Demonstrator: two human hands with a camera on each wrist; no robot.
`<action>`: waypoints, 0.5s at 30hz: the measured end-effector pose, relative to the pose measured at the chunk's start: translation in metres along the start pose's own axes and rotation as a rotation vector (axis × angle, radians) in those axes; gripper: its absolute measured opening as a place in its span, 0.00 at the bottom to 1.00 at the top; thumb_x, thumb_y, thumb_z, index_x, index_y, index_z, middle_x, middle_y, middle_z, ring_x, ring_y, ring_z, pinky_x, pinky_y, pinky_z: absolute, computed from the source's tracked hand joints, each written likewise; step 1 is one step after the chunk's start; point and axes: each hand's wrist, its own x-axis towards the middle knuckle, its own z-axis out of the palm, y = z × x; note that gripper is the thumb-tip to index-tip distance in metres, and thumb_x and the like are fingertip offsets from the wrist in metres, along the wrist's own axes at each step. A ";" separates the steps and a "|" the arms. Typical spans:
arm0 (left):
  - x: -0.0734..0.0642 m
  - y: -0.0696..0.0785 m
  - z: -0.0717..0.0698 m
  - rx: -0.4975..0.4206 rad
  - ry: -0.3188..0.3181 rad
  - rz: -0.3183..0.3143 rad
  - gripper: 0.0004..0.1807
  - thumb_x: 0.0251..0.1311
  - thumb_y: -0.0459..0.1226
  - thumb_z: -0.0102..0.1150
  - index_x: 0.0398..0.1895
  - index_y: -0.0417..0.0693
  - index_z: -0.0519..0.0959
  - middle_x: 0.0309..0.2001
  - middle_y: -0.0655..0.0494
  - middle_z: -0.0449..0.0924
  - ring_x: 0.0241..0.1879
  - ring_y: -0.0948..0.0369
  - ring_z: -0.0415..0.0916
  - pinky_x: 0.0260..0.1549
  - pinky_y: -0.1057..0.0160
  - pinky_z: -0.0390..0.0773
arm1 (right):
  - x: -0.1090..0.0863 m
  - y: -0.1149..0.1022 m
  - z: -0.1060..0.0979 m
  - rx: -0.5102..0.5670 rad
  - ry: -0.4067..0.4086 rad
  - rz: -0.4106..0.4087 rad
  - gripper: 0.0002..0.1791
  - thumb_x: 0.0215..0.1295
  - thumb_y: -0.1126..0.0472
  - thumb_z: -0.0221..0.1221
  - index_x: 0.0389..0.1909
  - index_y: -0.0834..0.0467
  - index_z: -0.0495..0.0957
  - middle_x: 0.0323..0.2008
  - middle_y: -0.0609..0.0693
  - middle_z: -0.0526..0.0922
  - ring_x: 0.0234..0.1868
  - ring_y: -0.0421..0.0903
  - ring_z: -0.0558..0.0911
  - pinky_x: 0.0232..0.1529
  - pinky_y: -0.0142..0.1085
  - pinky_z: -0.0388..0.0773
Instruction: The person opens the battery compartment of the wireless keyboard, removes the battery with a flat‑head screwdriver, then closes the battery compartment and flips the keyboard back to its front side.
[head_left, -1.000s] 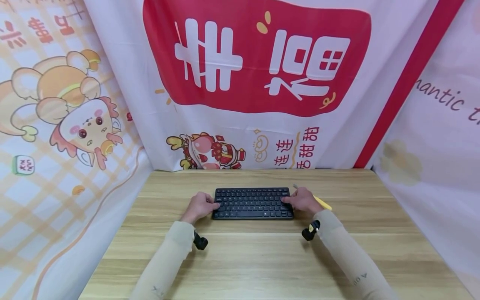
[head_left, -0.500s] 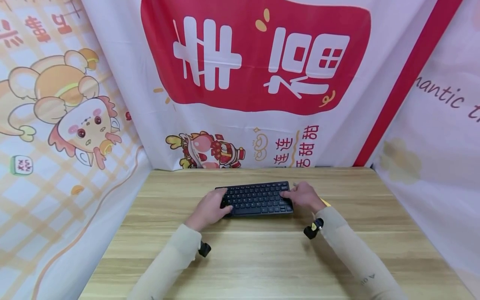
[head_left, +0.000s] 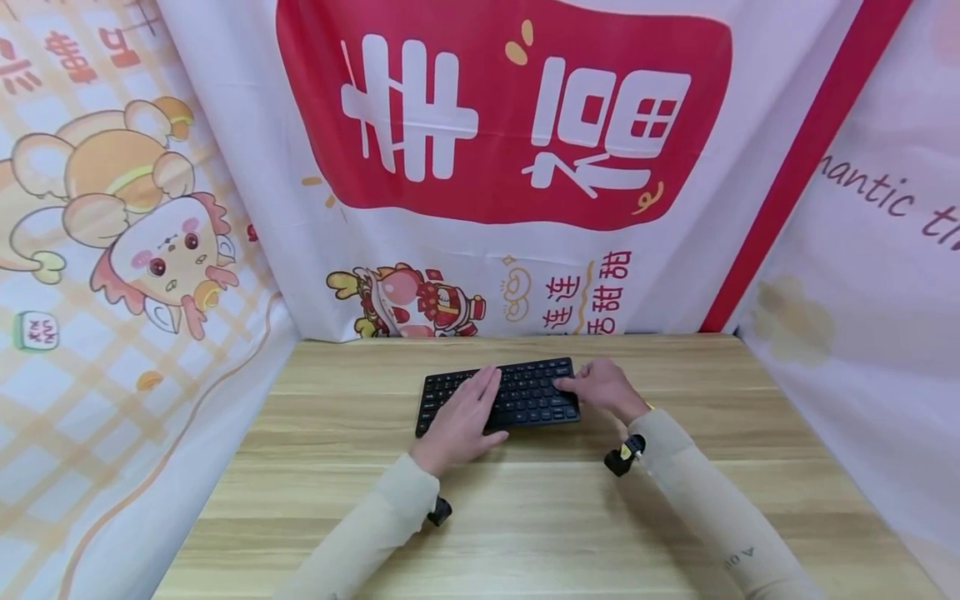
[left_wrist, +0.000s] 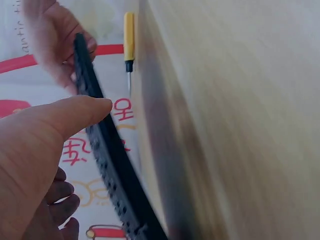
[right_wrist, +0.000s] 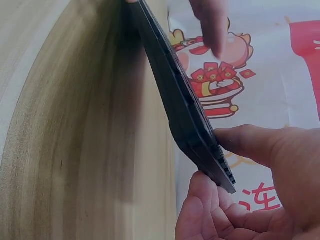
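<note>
A slim black keyboard is held up off the wooden table, its right end a little farther back than its left. My right hand grips that right end, thumb on the keys and fingers curled under the underside. Over the left and middle keys lies my left hand, its fingers extended together and the thumb apart, reaching past the front edge. The left wrist view has the keyboard's front edge slanting beside that thumb. The left hand hides part of the keys in the head view.
A screwdriver with a yellow handle lies on the table beyond the keyboard, mostly hidden by my right hand and sleeve in the head view. The wooden table ends at a printed cloth backdrop. Printed cloths hang at both sides.
My left hand has left the keyboard's left end and moved right over the keys. The keyboard has risen from the table and turned slightly, with my right hand still gripping its right end.
</note>
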 end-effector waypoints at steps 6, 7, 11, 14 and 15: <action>0.010 0.009 0.018 0.034 0.011 0.030 0.58 0.68 0.57 0.67 0.86 0.38 0.47 0.86 0.41 0.45 0.86 0.46 0.47 0.84 0.47 0.56 | -0.003 -0.003 0.000 -0.010 0.016 -0.003 0.35 0.68 0.39 0.68 0.09 0.52 0.66 0.10 0.41 0.65 0.14 0.40 0.61 0.20 0.32 0.56; 0.012 0.010 0.020 0.044 0.010 0.034 0.58 0.67 0.58 0.67 0.86 0.38 0.47 0.86 0.41 0.46 0.85 0.46 0.48 0.84 0.47 0.56 | -0.004 -0.004 0.000 -0.013 0.022 -0.006 0.34 0.68 0.39 0.68 0.09 0.52 0.66 0.10 0.41 0.66 0.15 0.40 0.61 0.20 0.32 0.56; 0.018 0.015 0.025 0.061 -0.002 0.033 0.57 0.68 0.57 0.67 0.86 0.38 0.47 0.87 0.41 0.44 0.86 0.47 0.46 0.84 0.48 0.57 | -0.006 -0.007 -0.002 -0.010 0.038 -0.018 0.34 0.67 0.39 0.68 0.09 0.52 0.67 0.10 0.41 0.67 0.15 0.40 0.62 0.20 0.31 0.57; 0.021 0.017 0.028 0.063 0.006 0.037 0.56 0.68 0.54 0.68 0.85 0.37 0.48 0.86 0.40 0.45 0.86 0.45 0.47 0.83 0.47 0.58 | -0.008 -0.009 -0.003 0.001 0.038 -0.014 0.33 0.67 0.40 0.68 0.09 0.51 0.67 0.10 0.41 0.69 0.15 0.40 0.63 0.20 0.31 0.58; 0.022 0.017 0.029 0.065 0.013 0.040 0.55 0.68 0.53 0.68 0.85 0.36 0.49 0.86 0.39 0.46 0.85 0.45 0.48 0.83 0.47 0.59 | -0.008 -0.010 -0.003 0.004 0.038 -0.011 0.33 0.67 0.41 0.69 0.09 0.51 0.67 0.11 0.41 0.70 0.15 0.39 0.64 0.20 0.31 0.58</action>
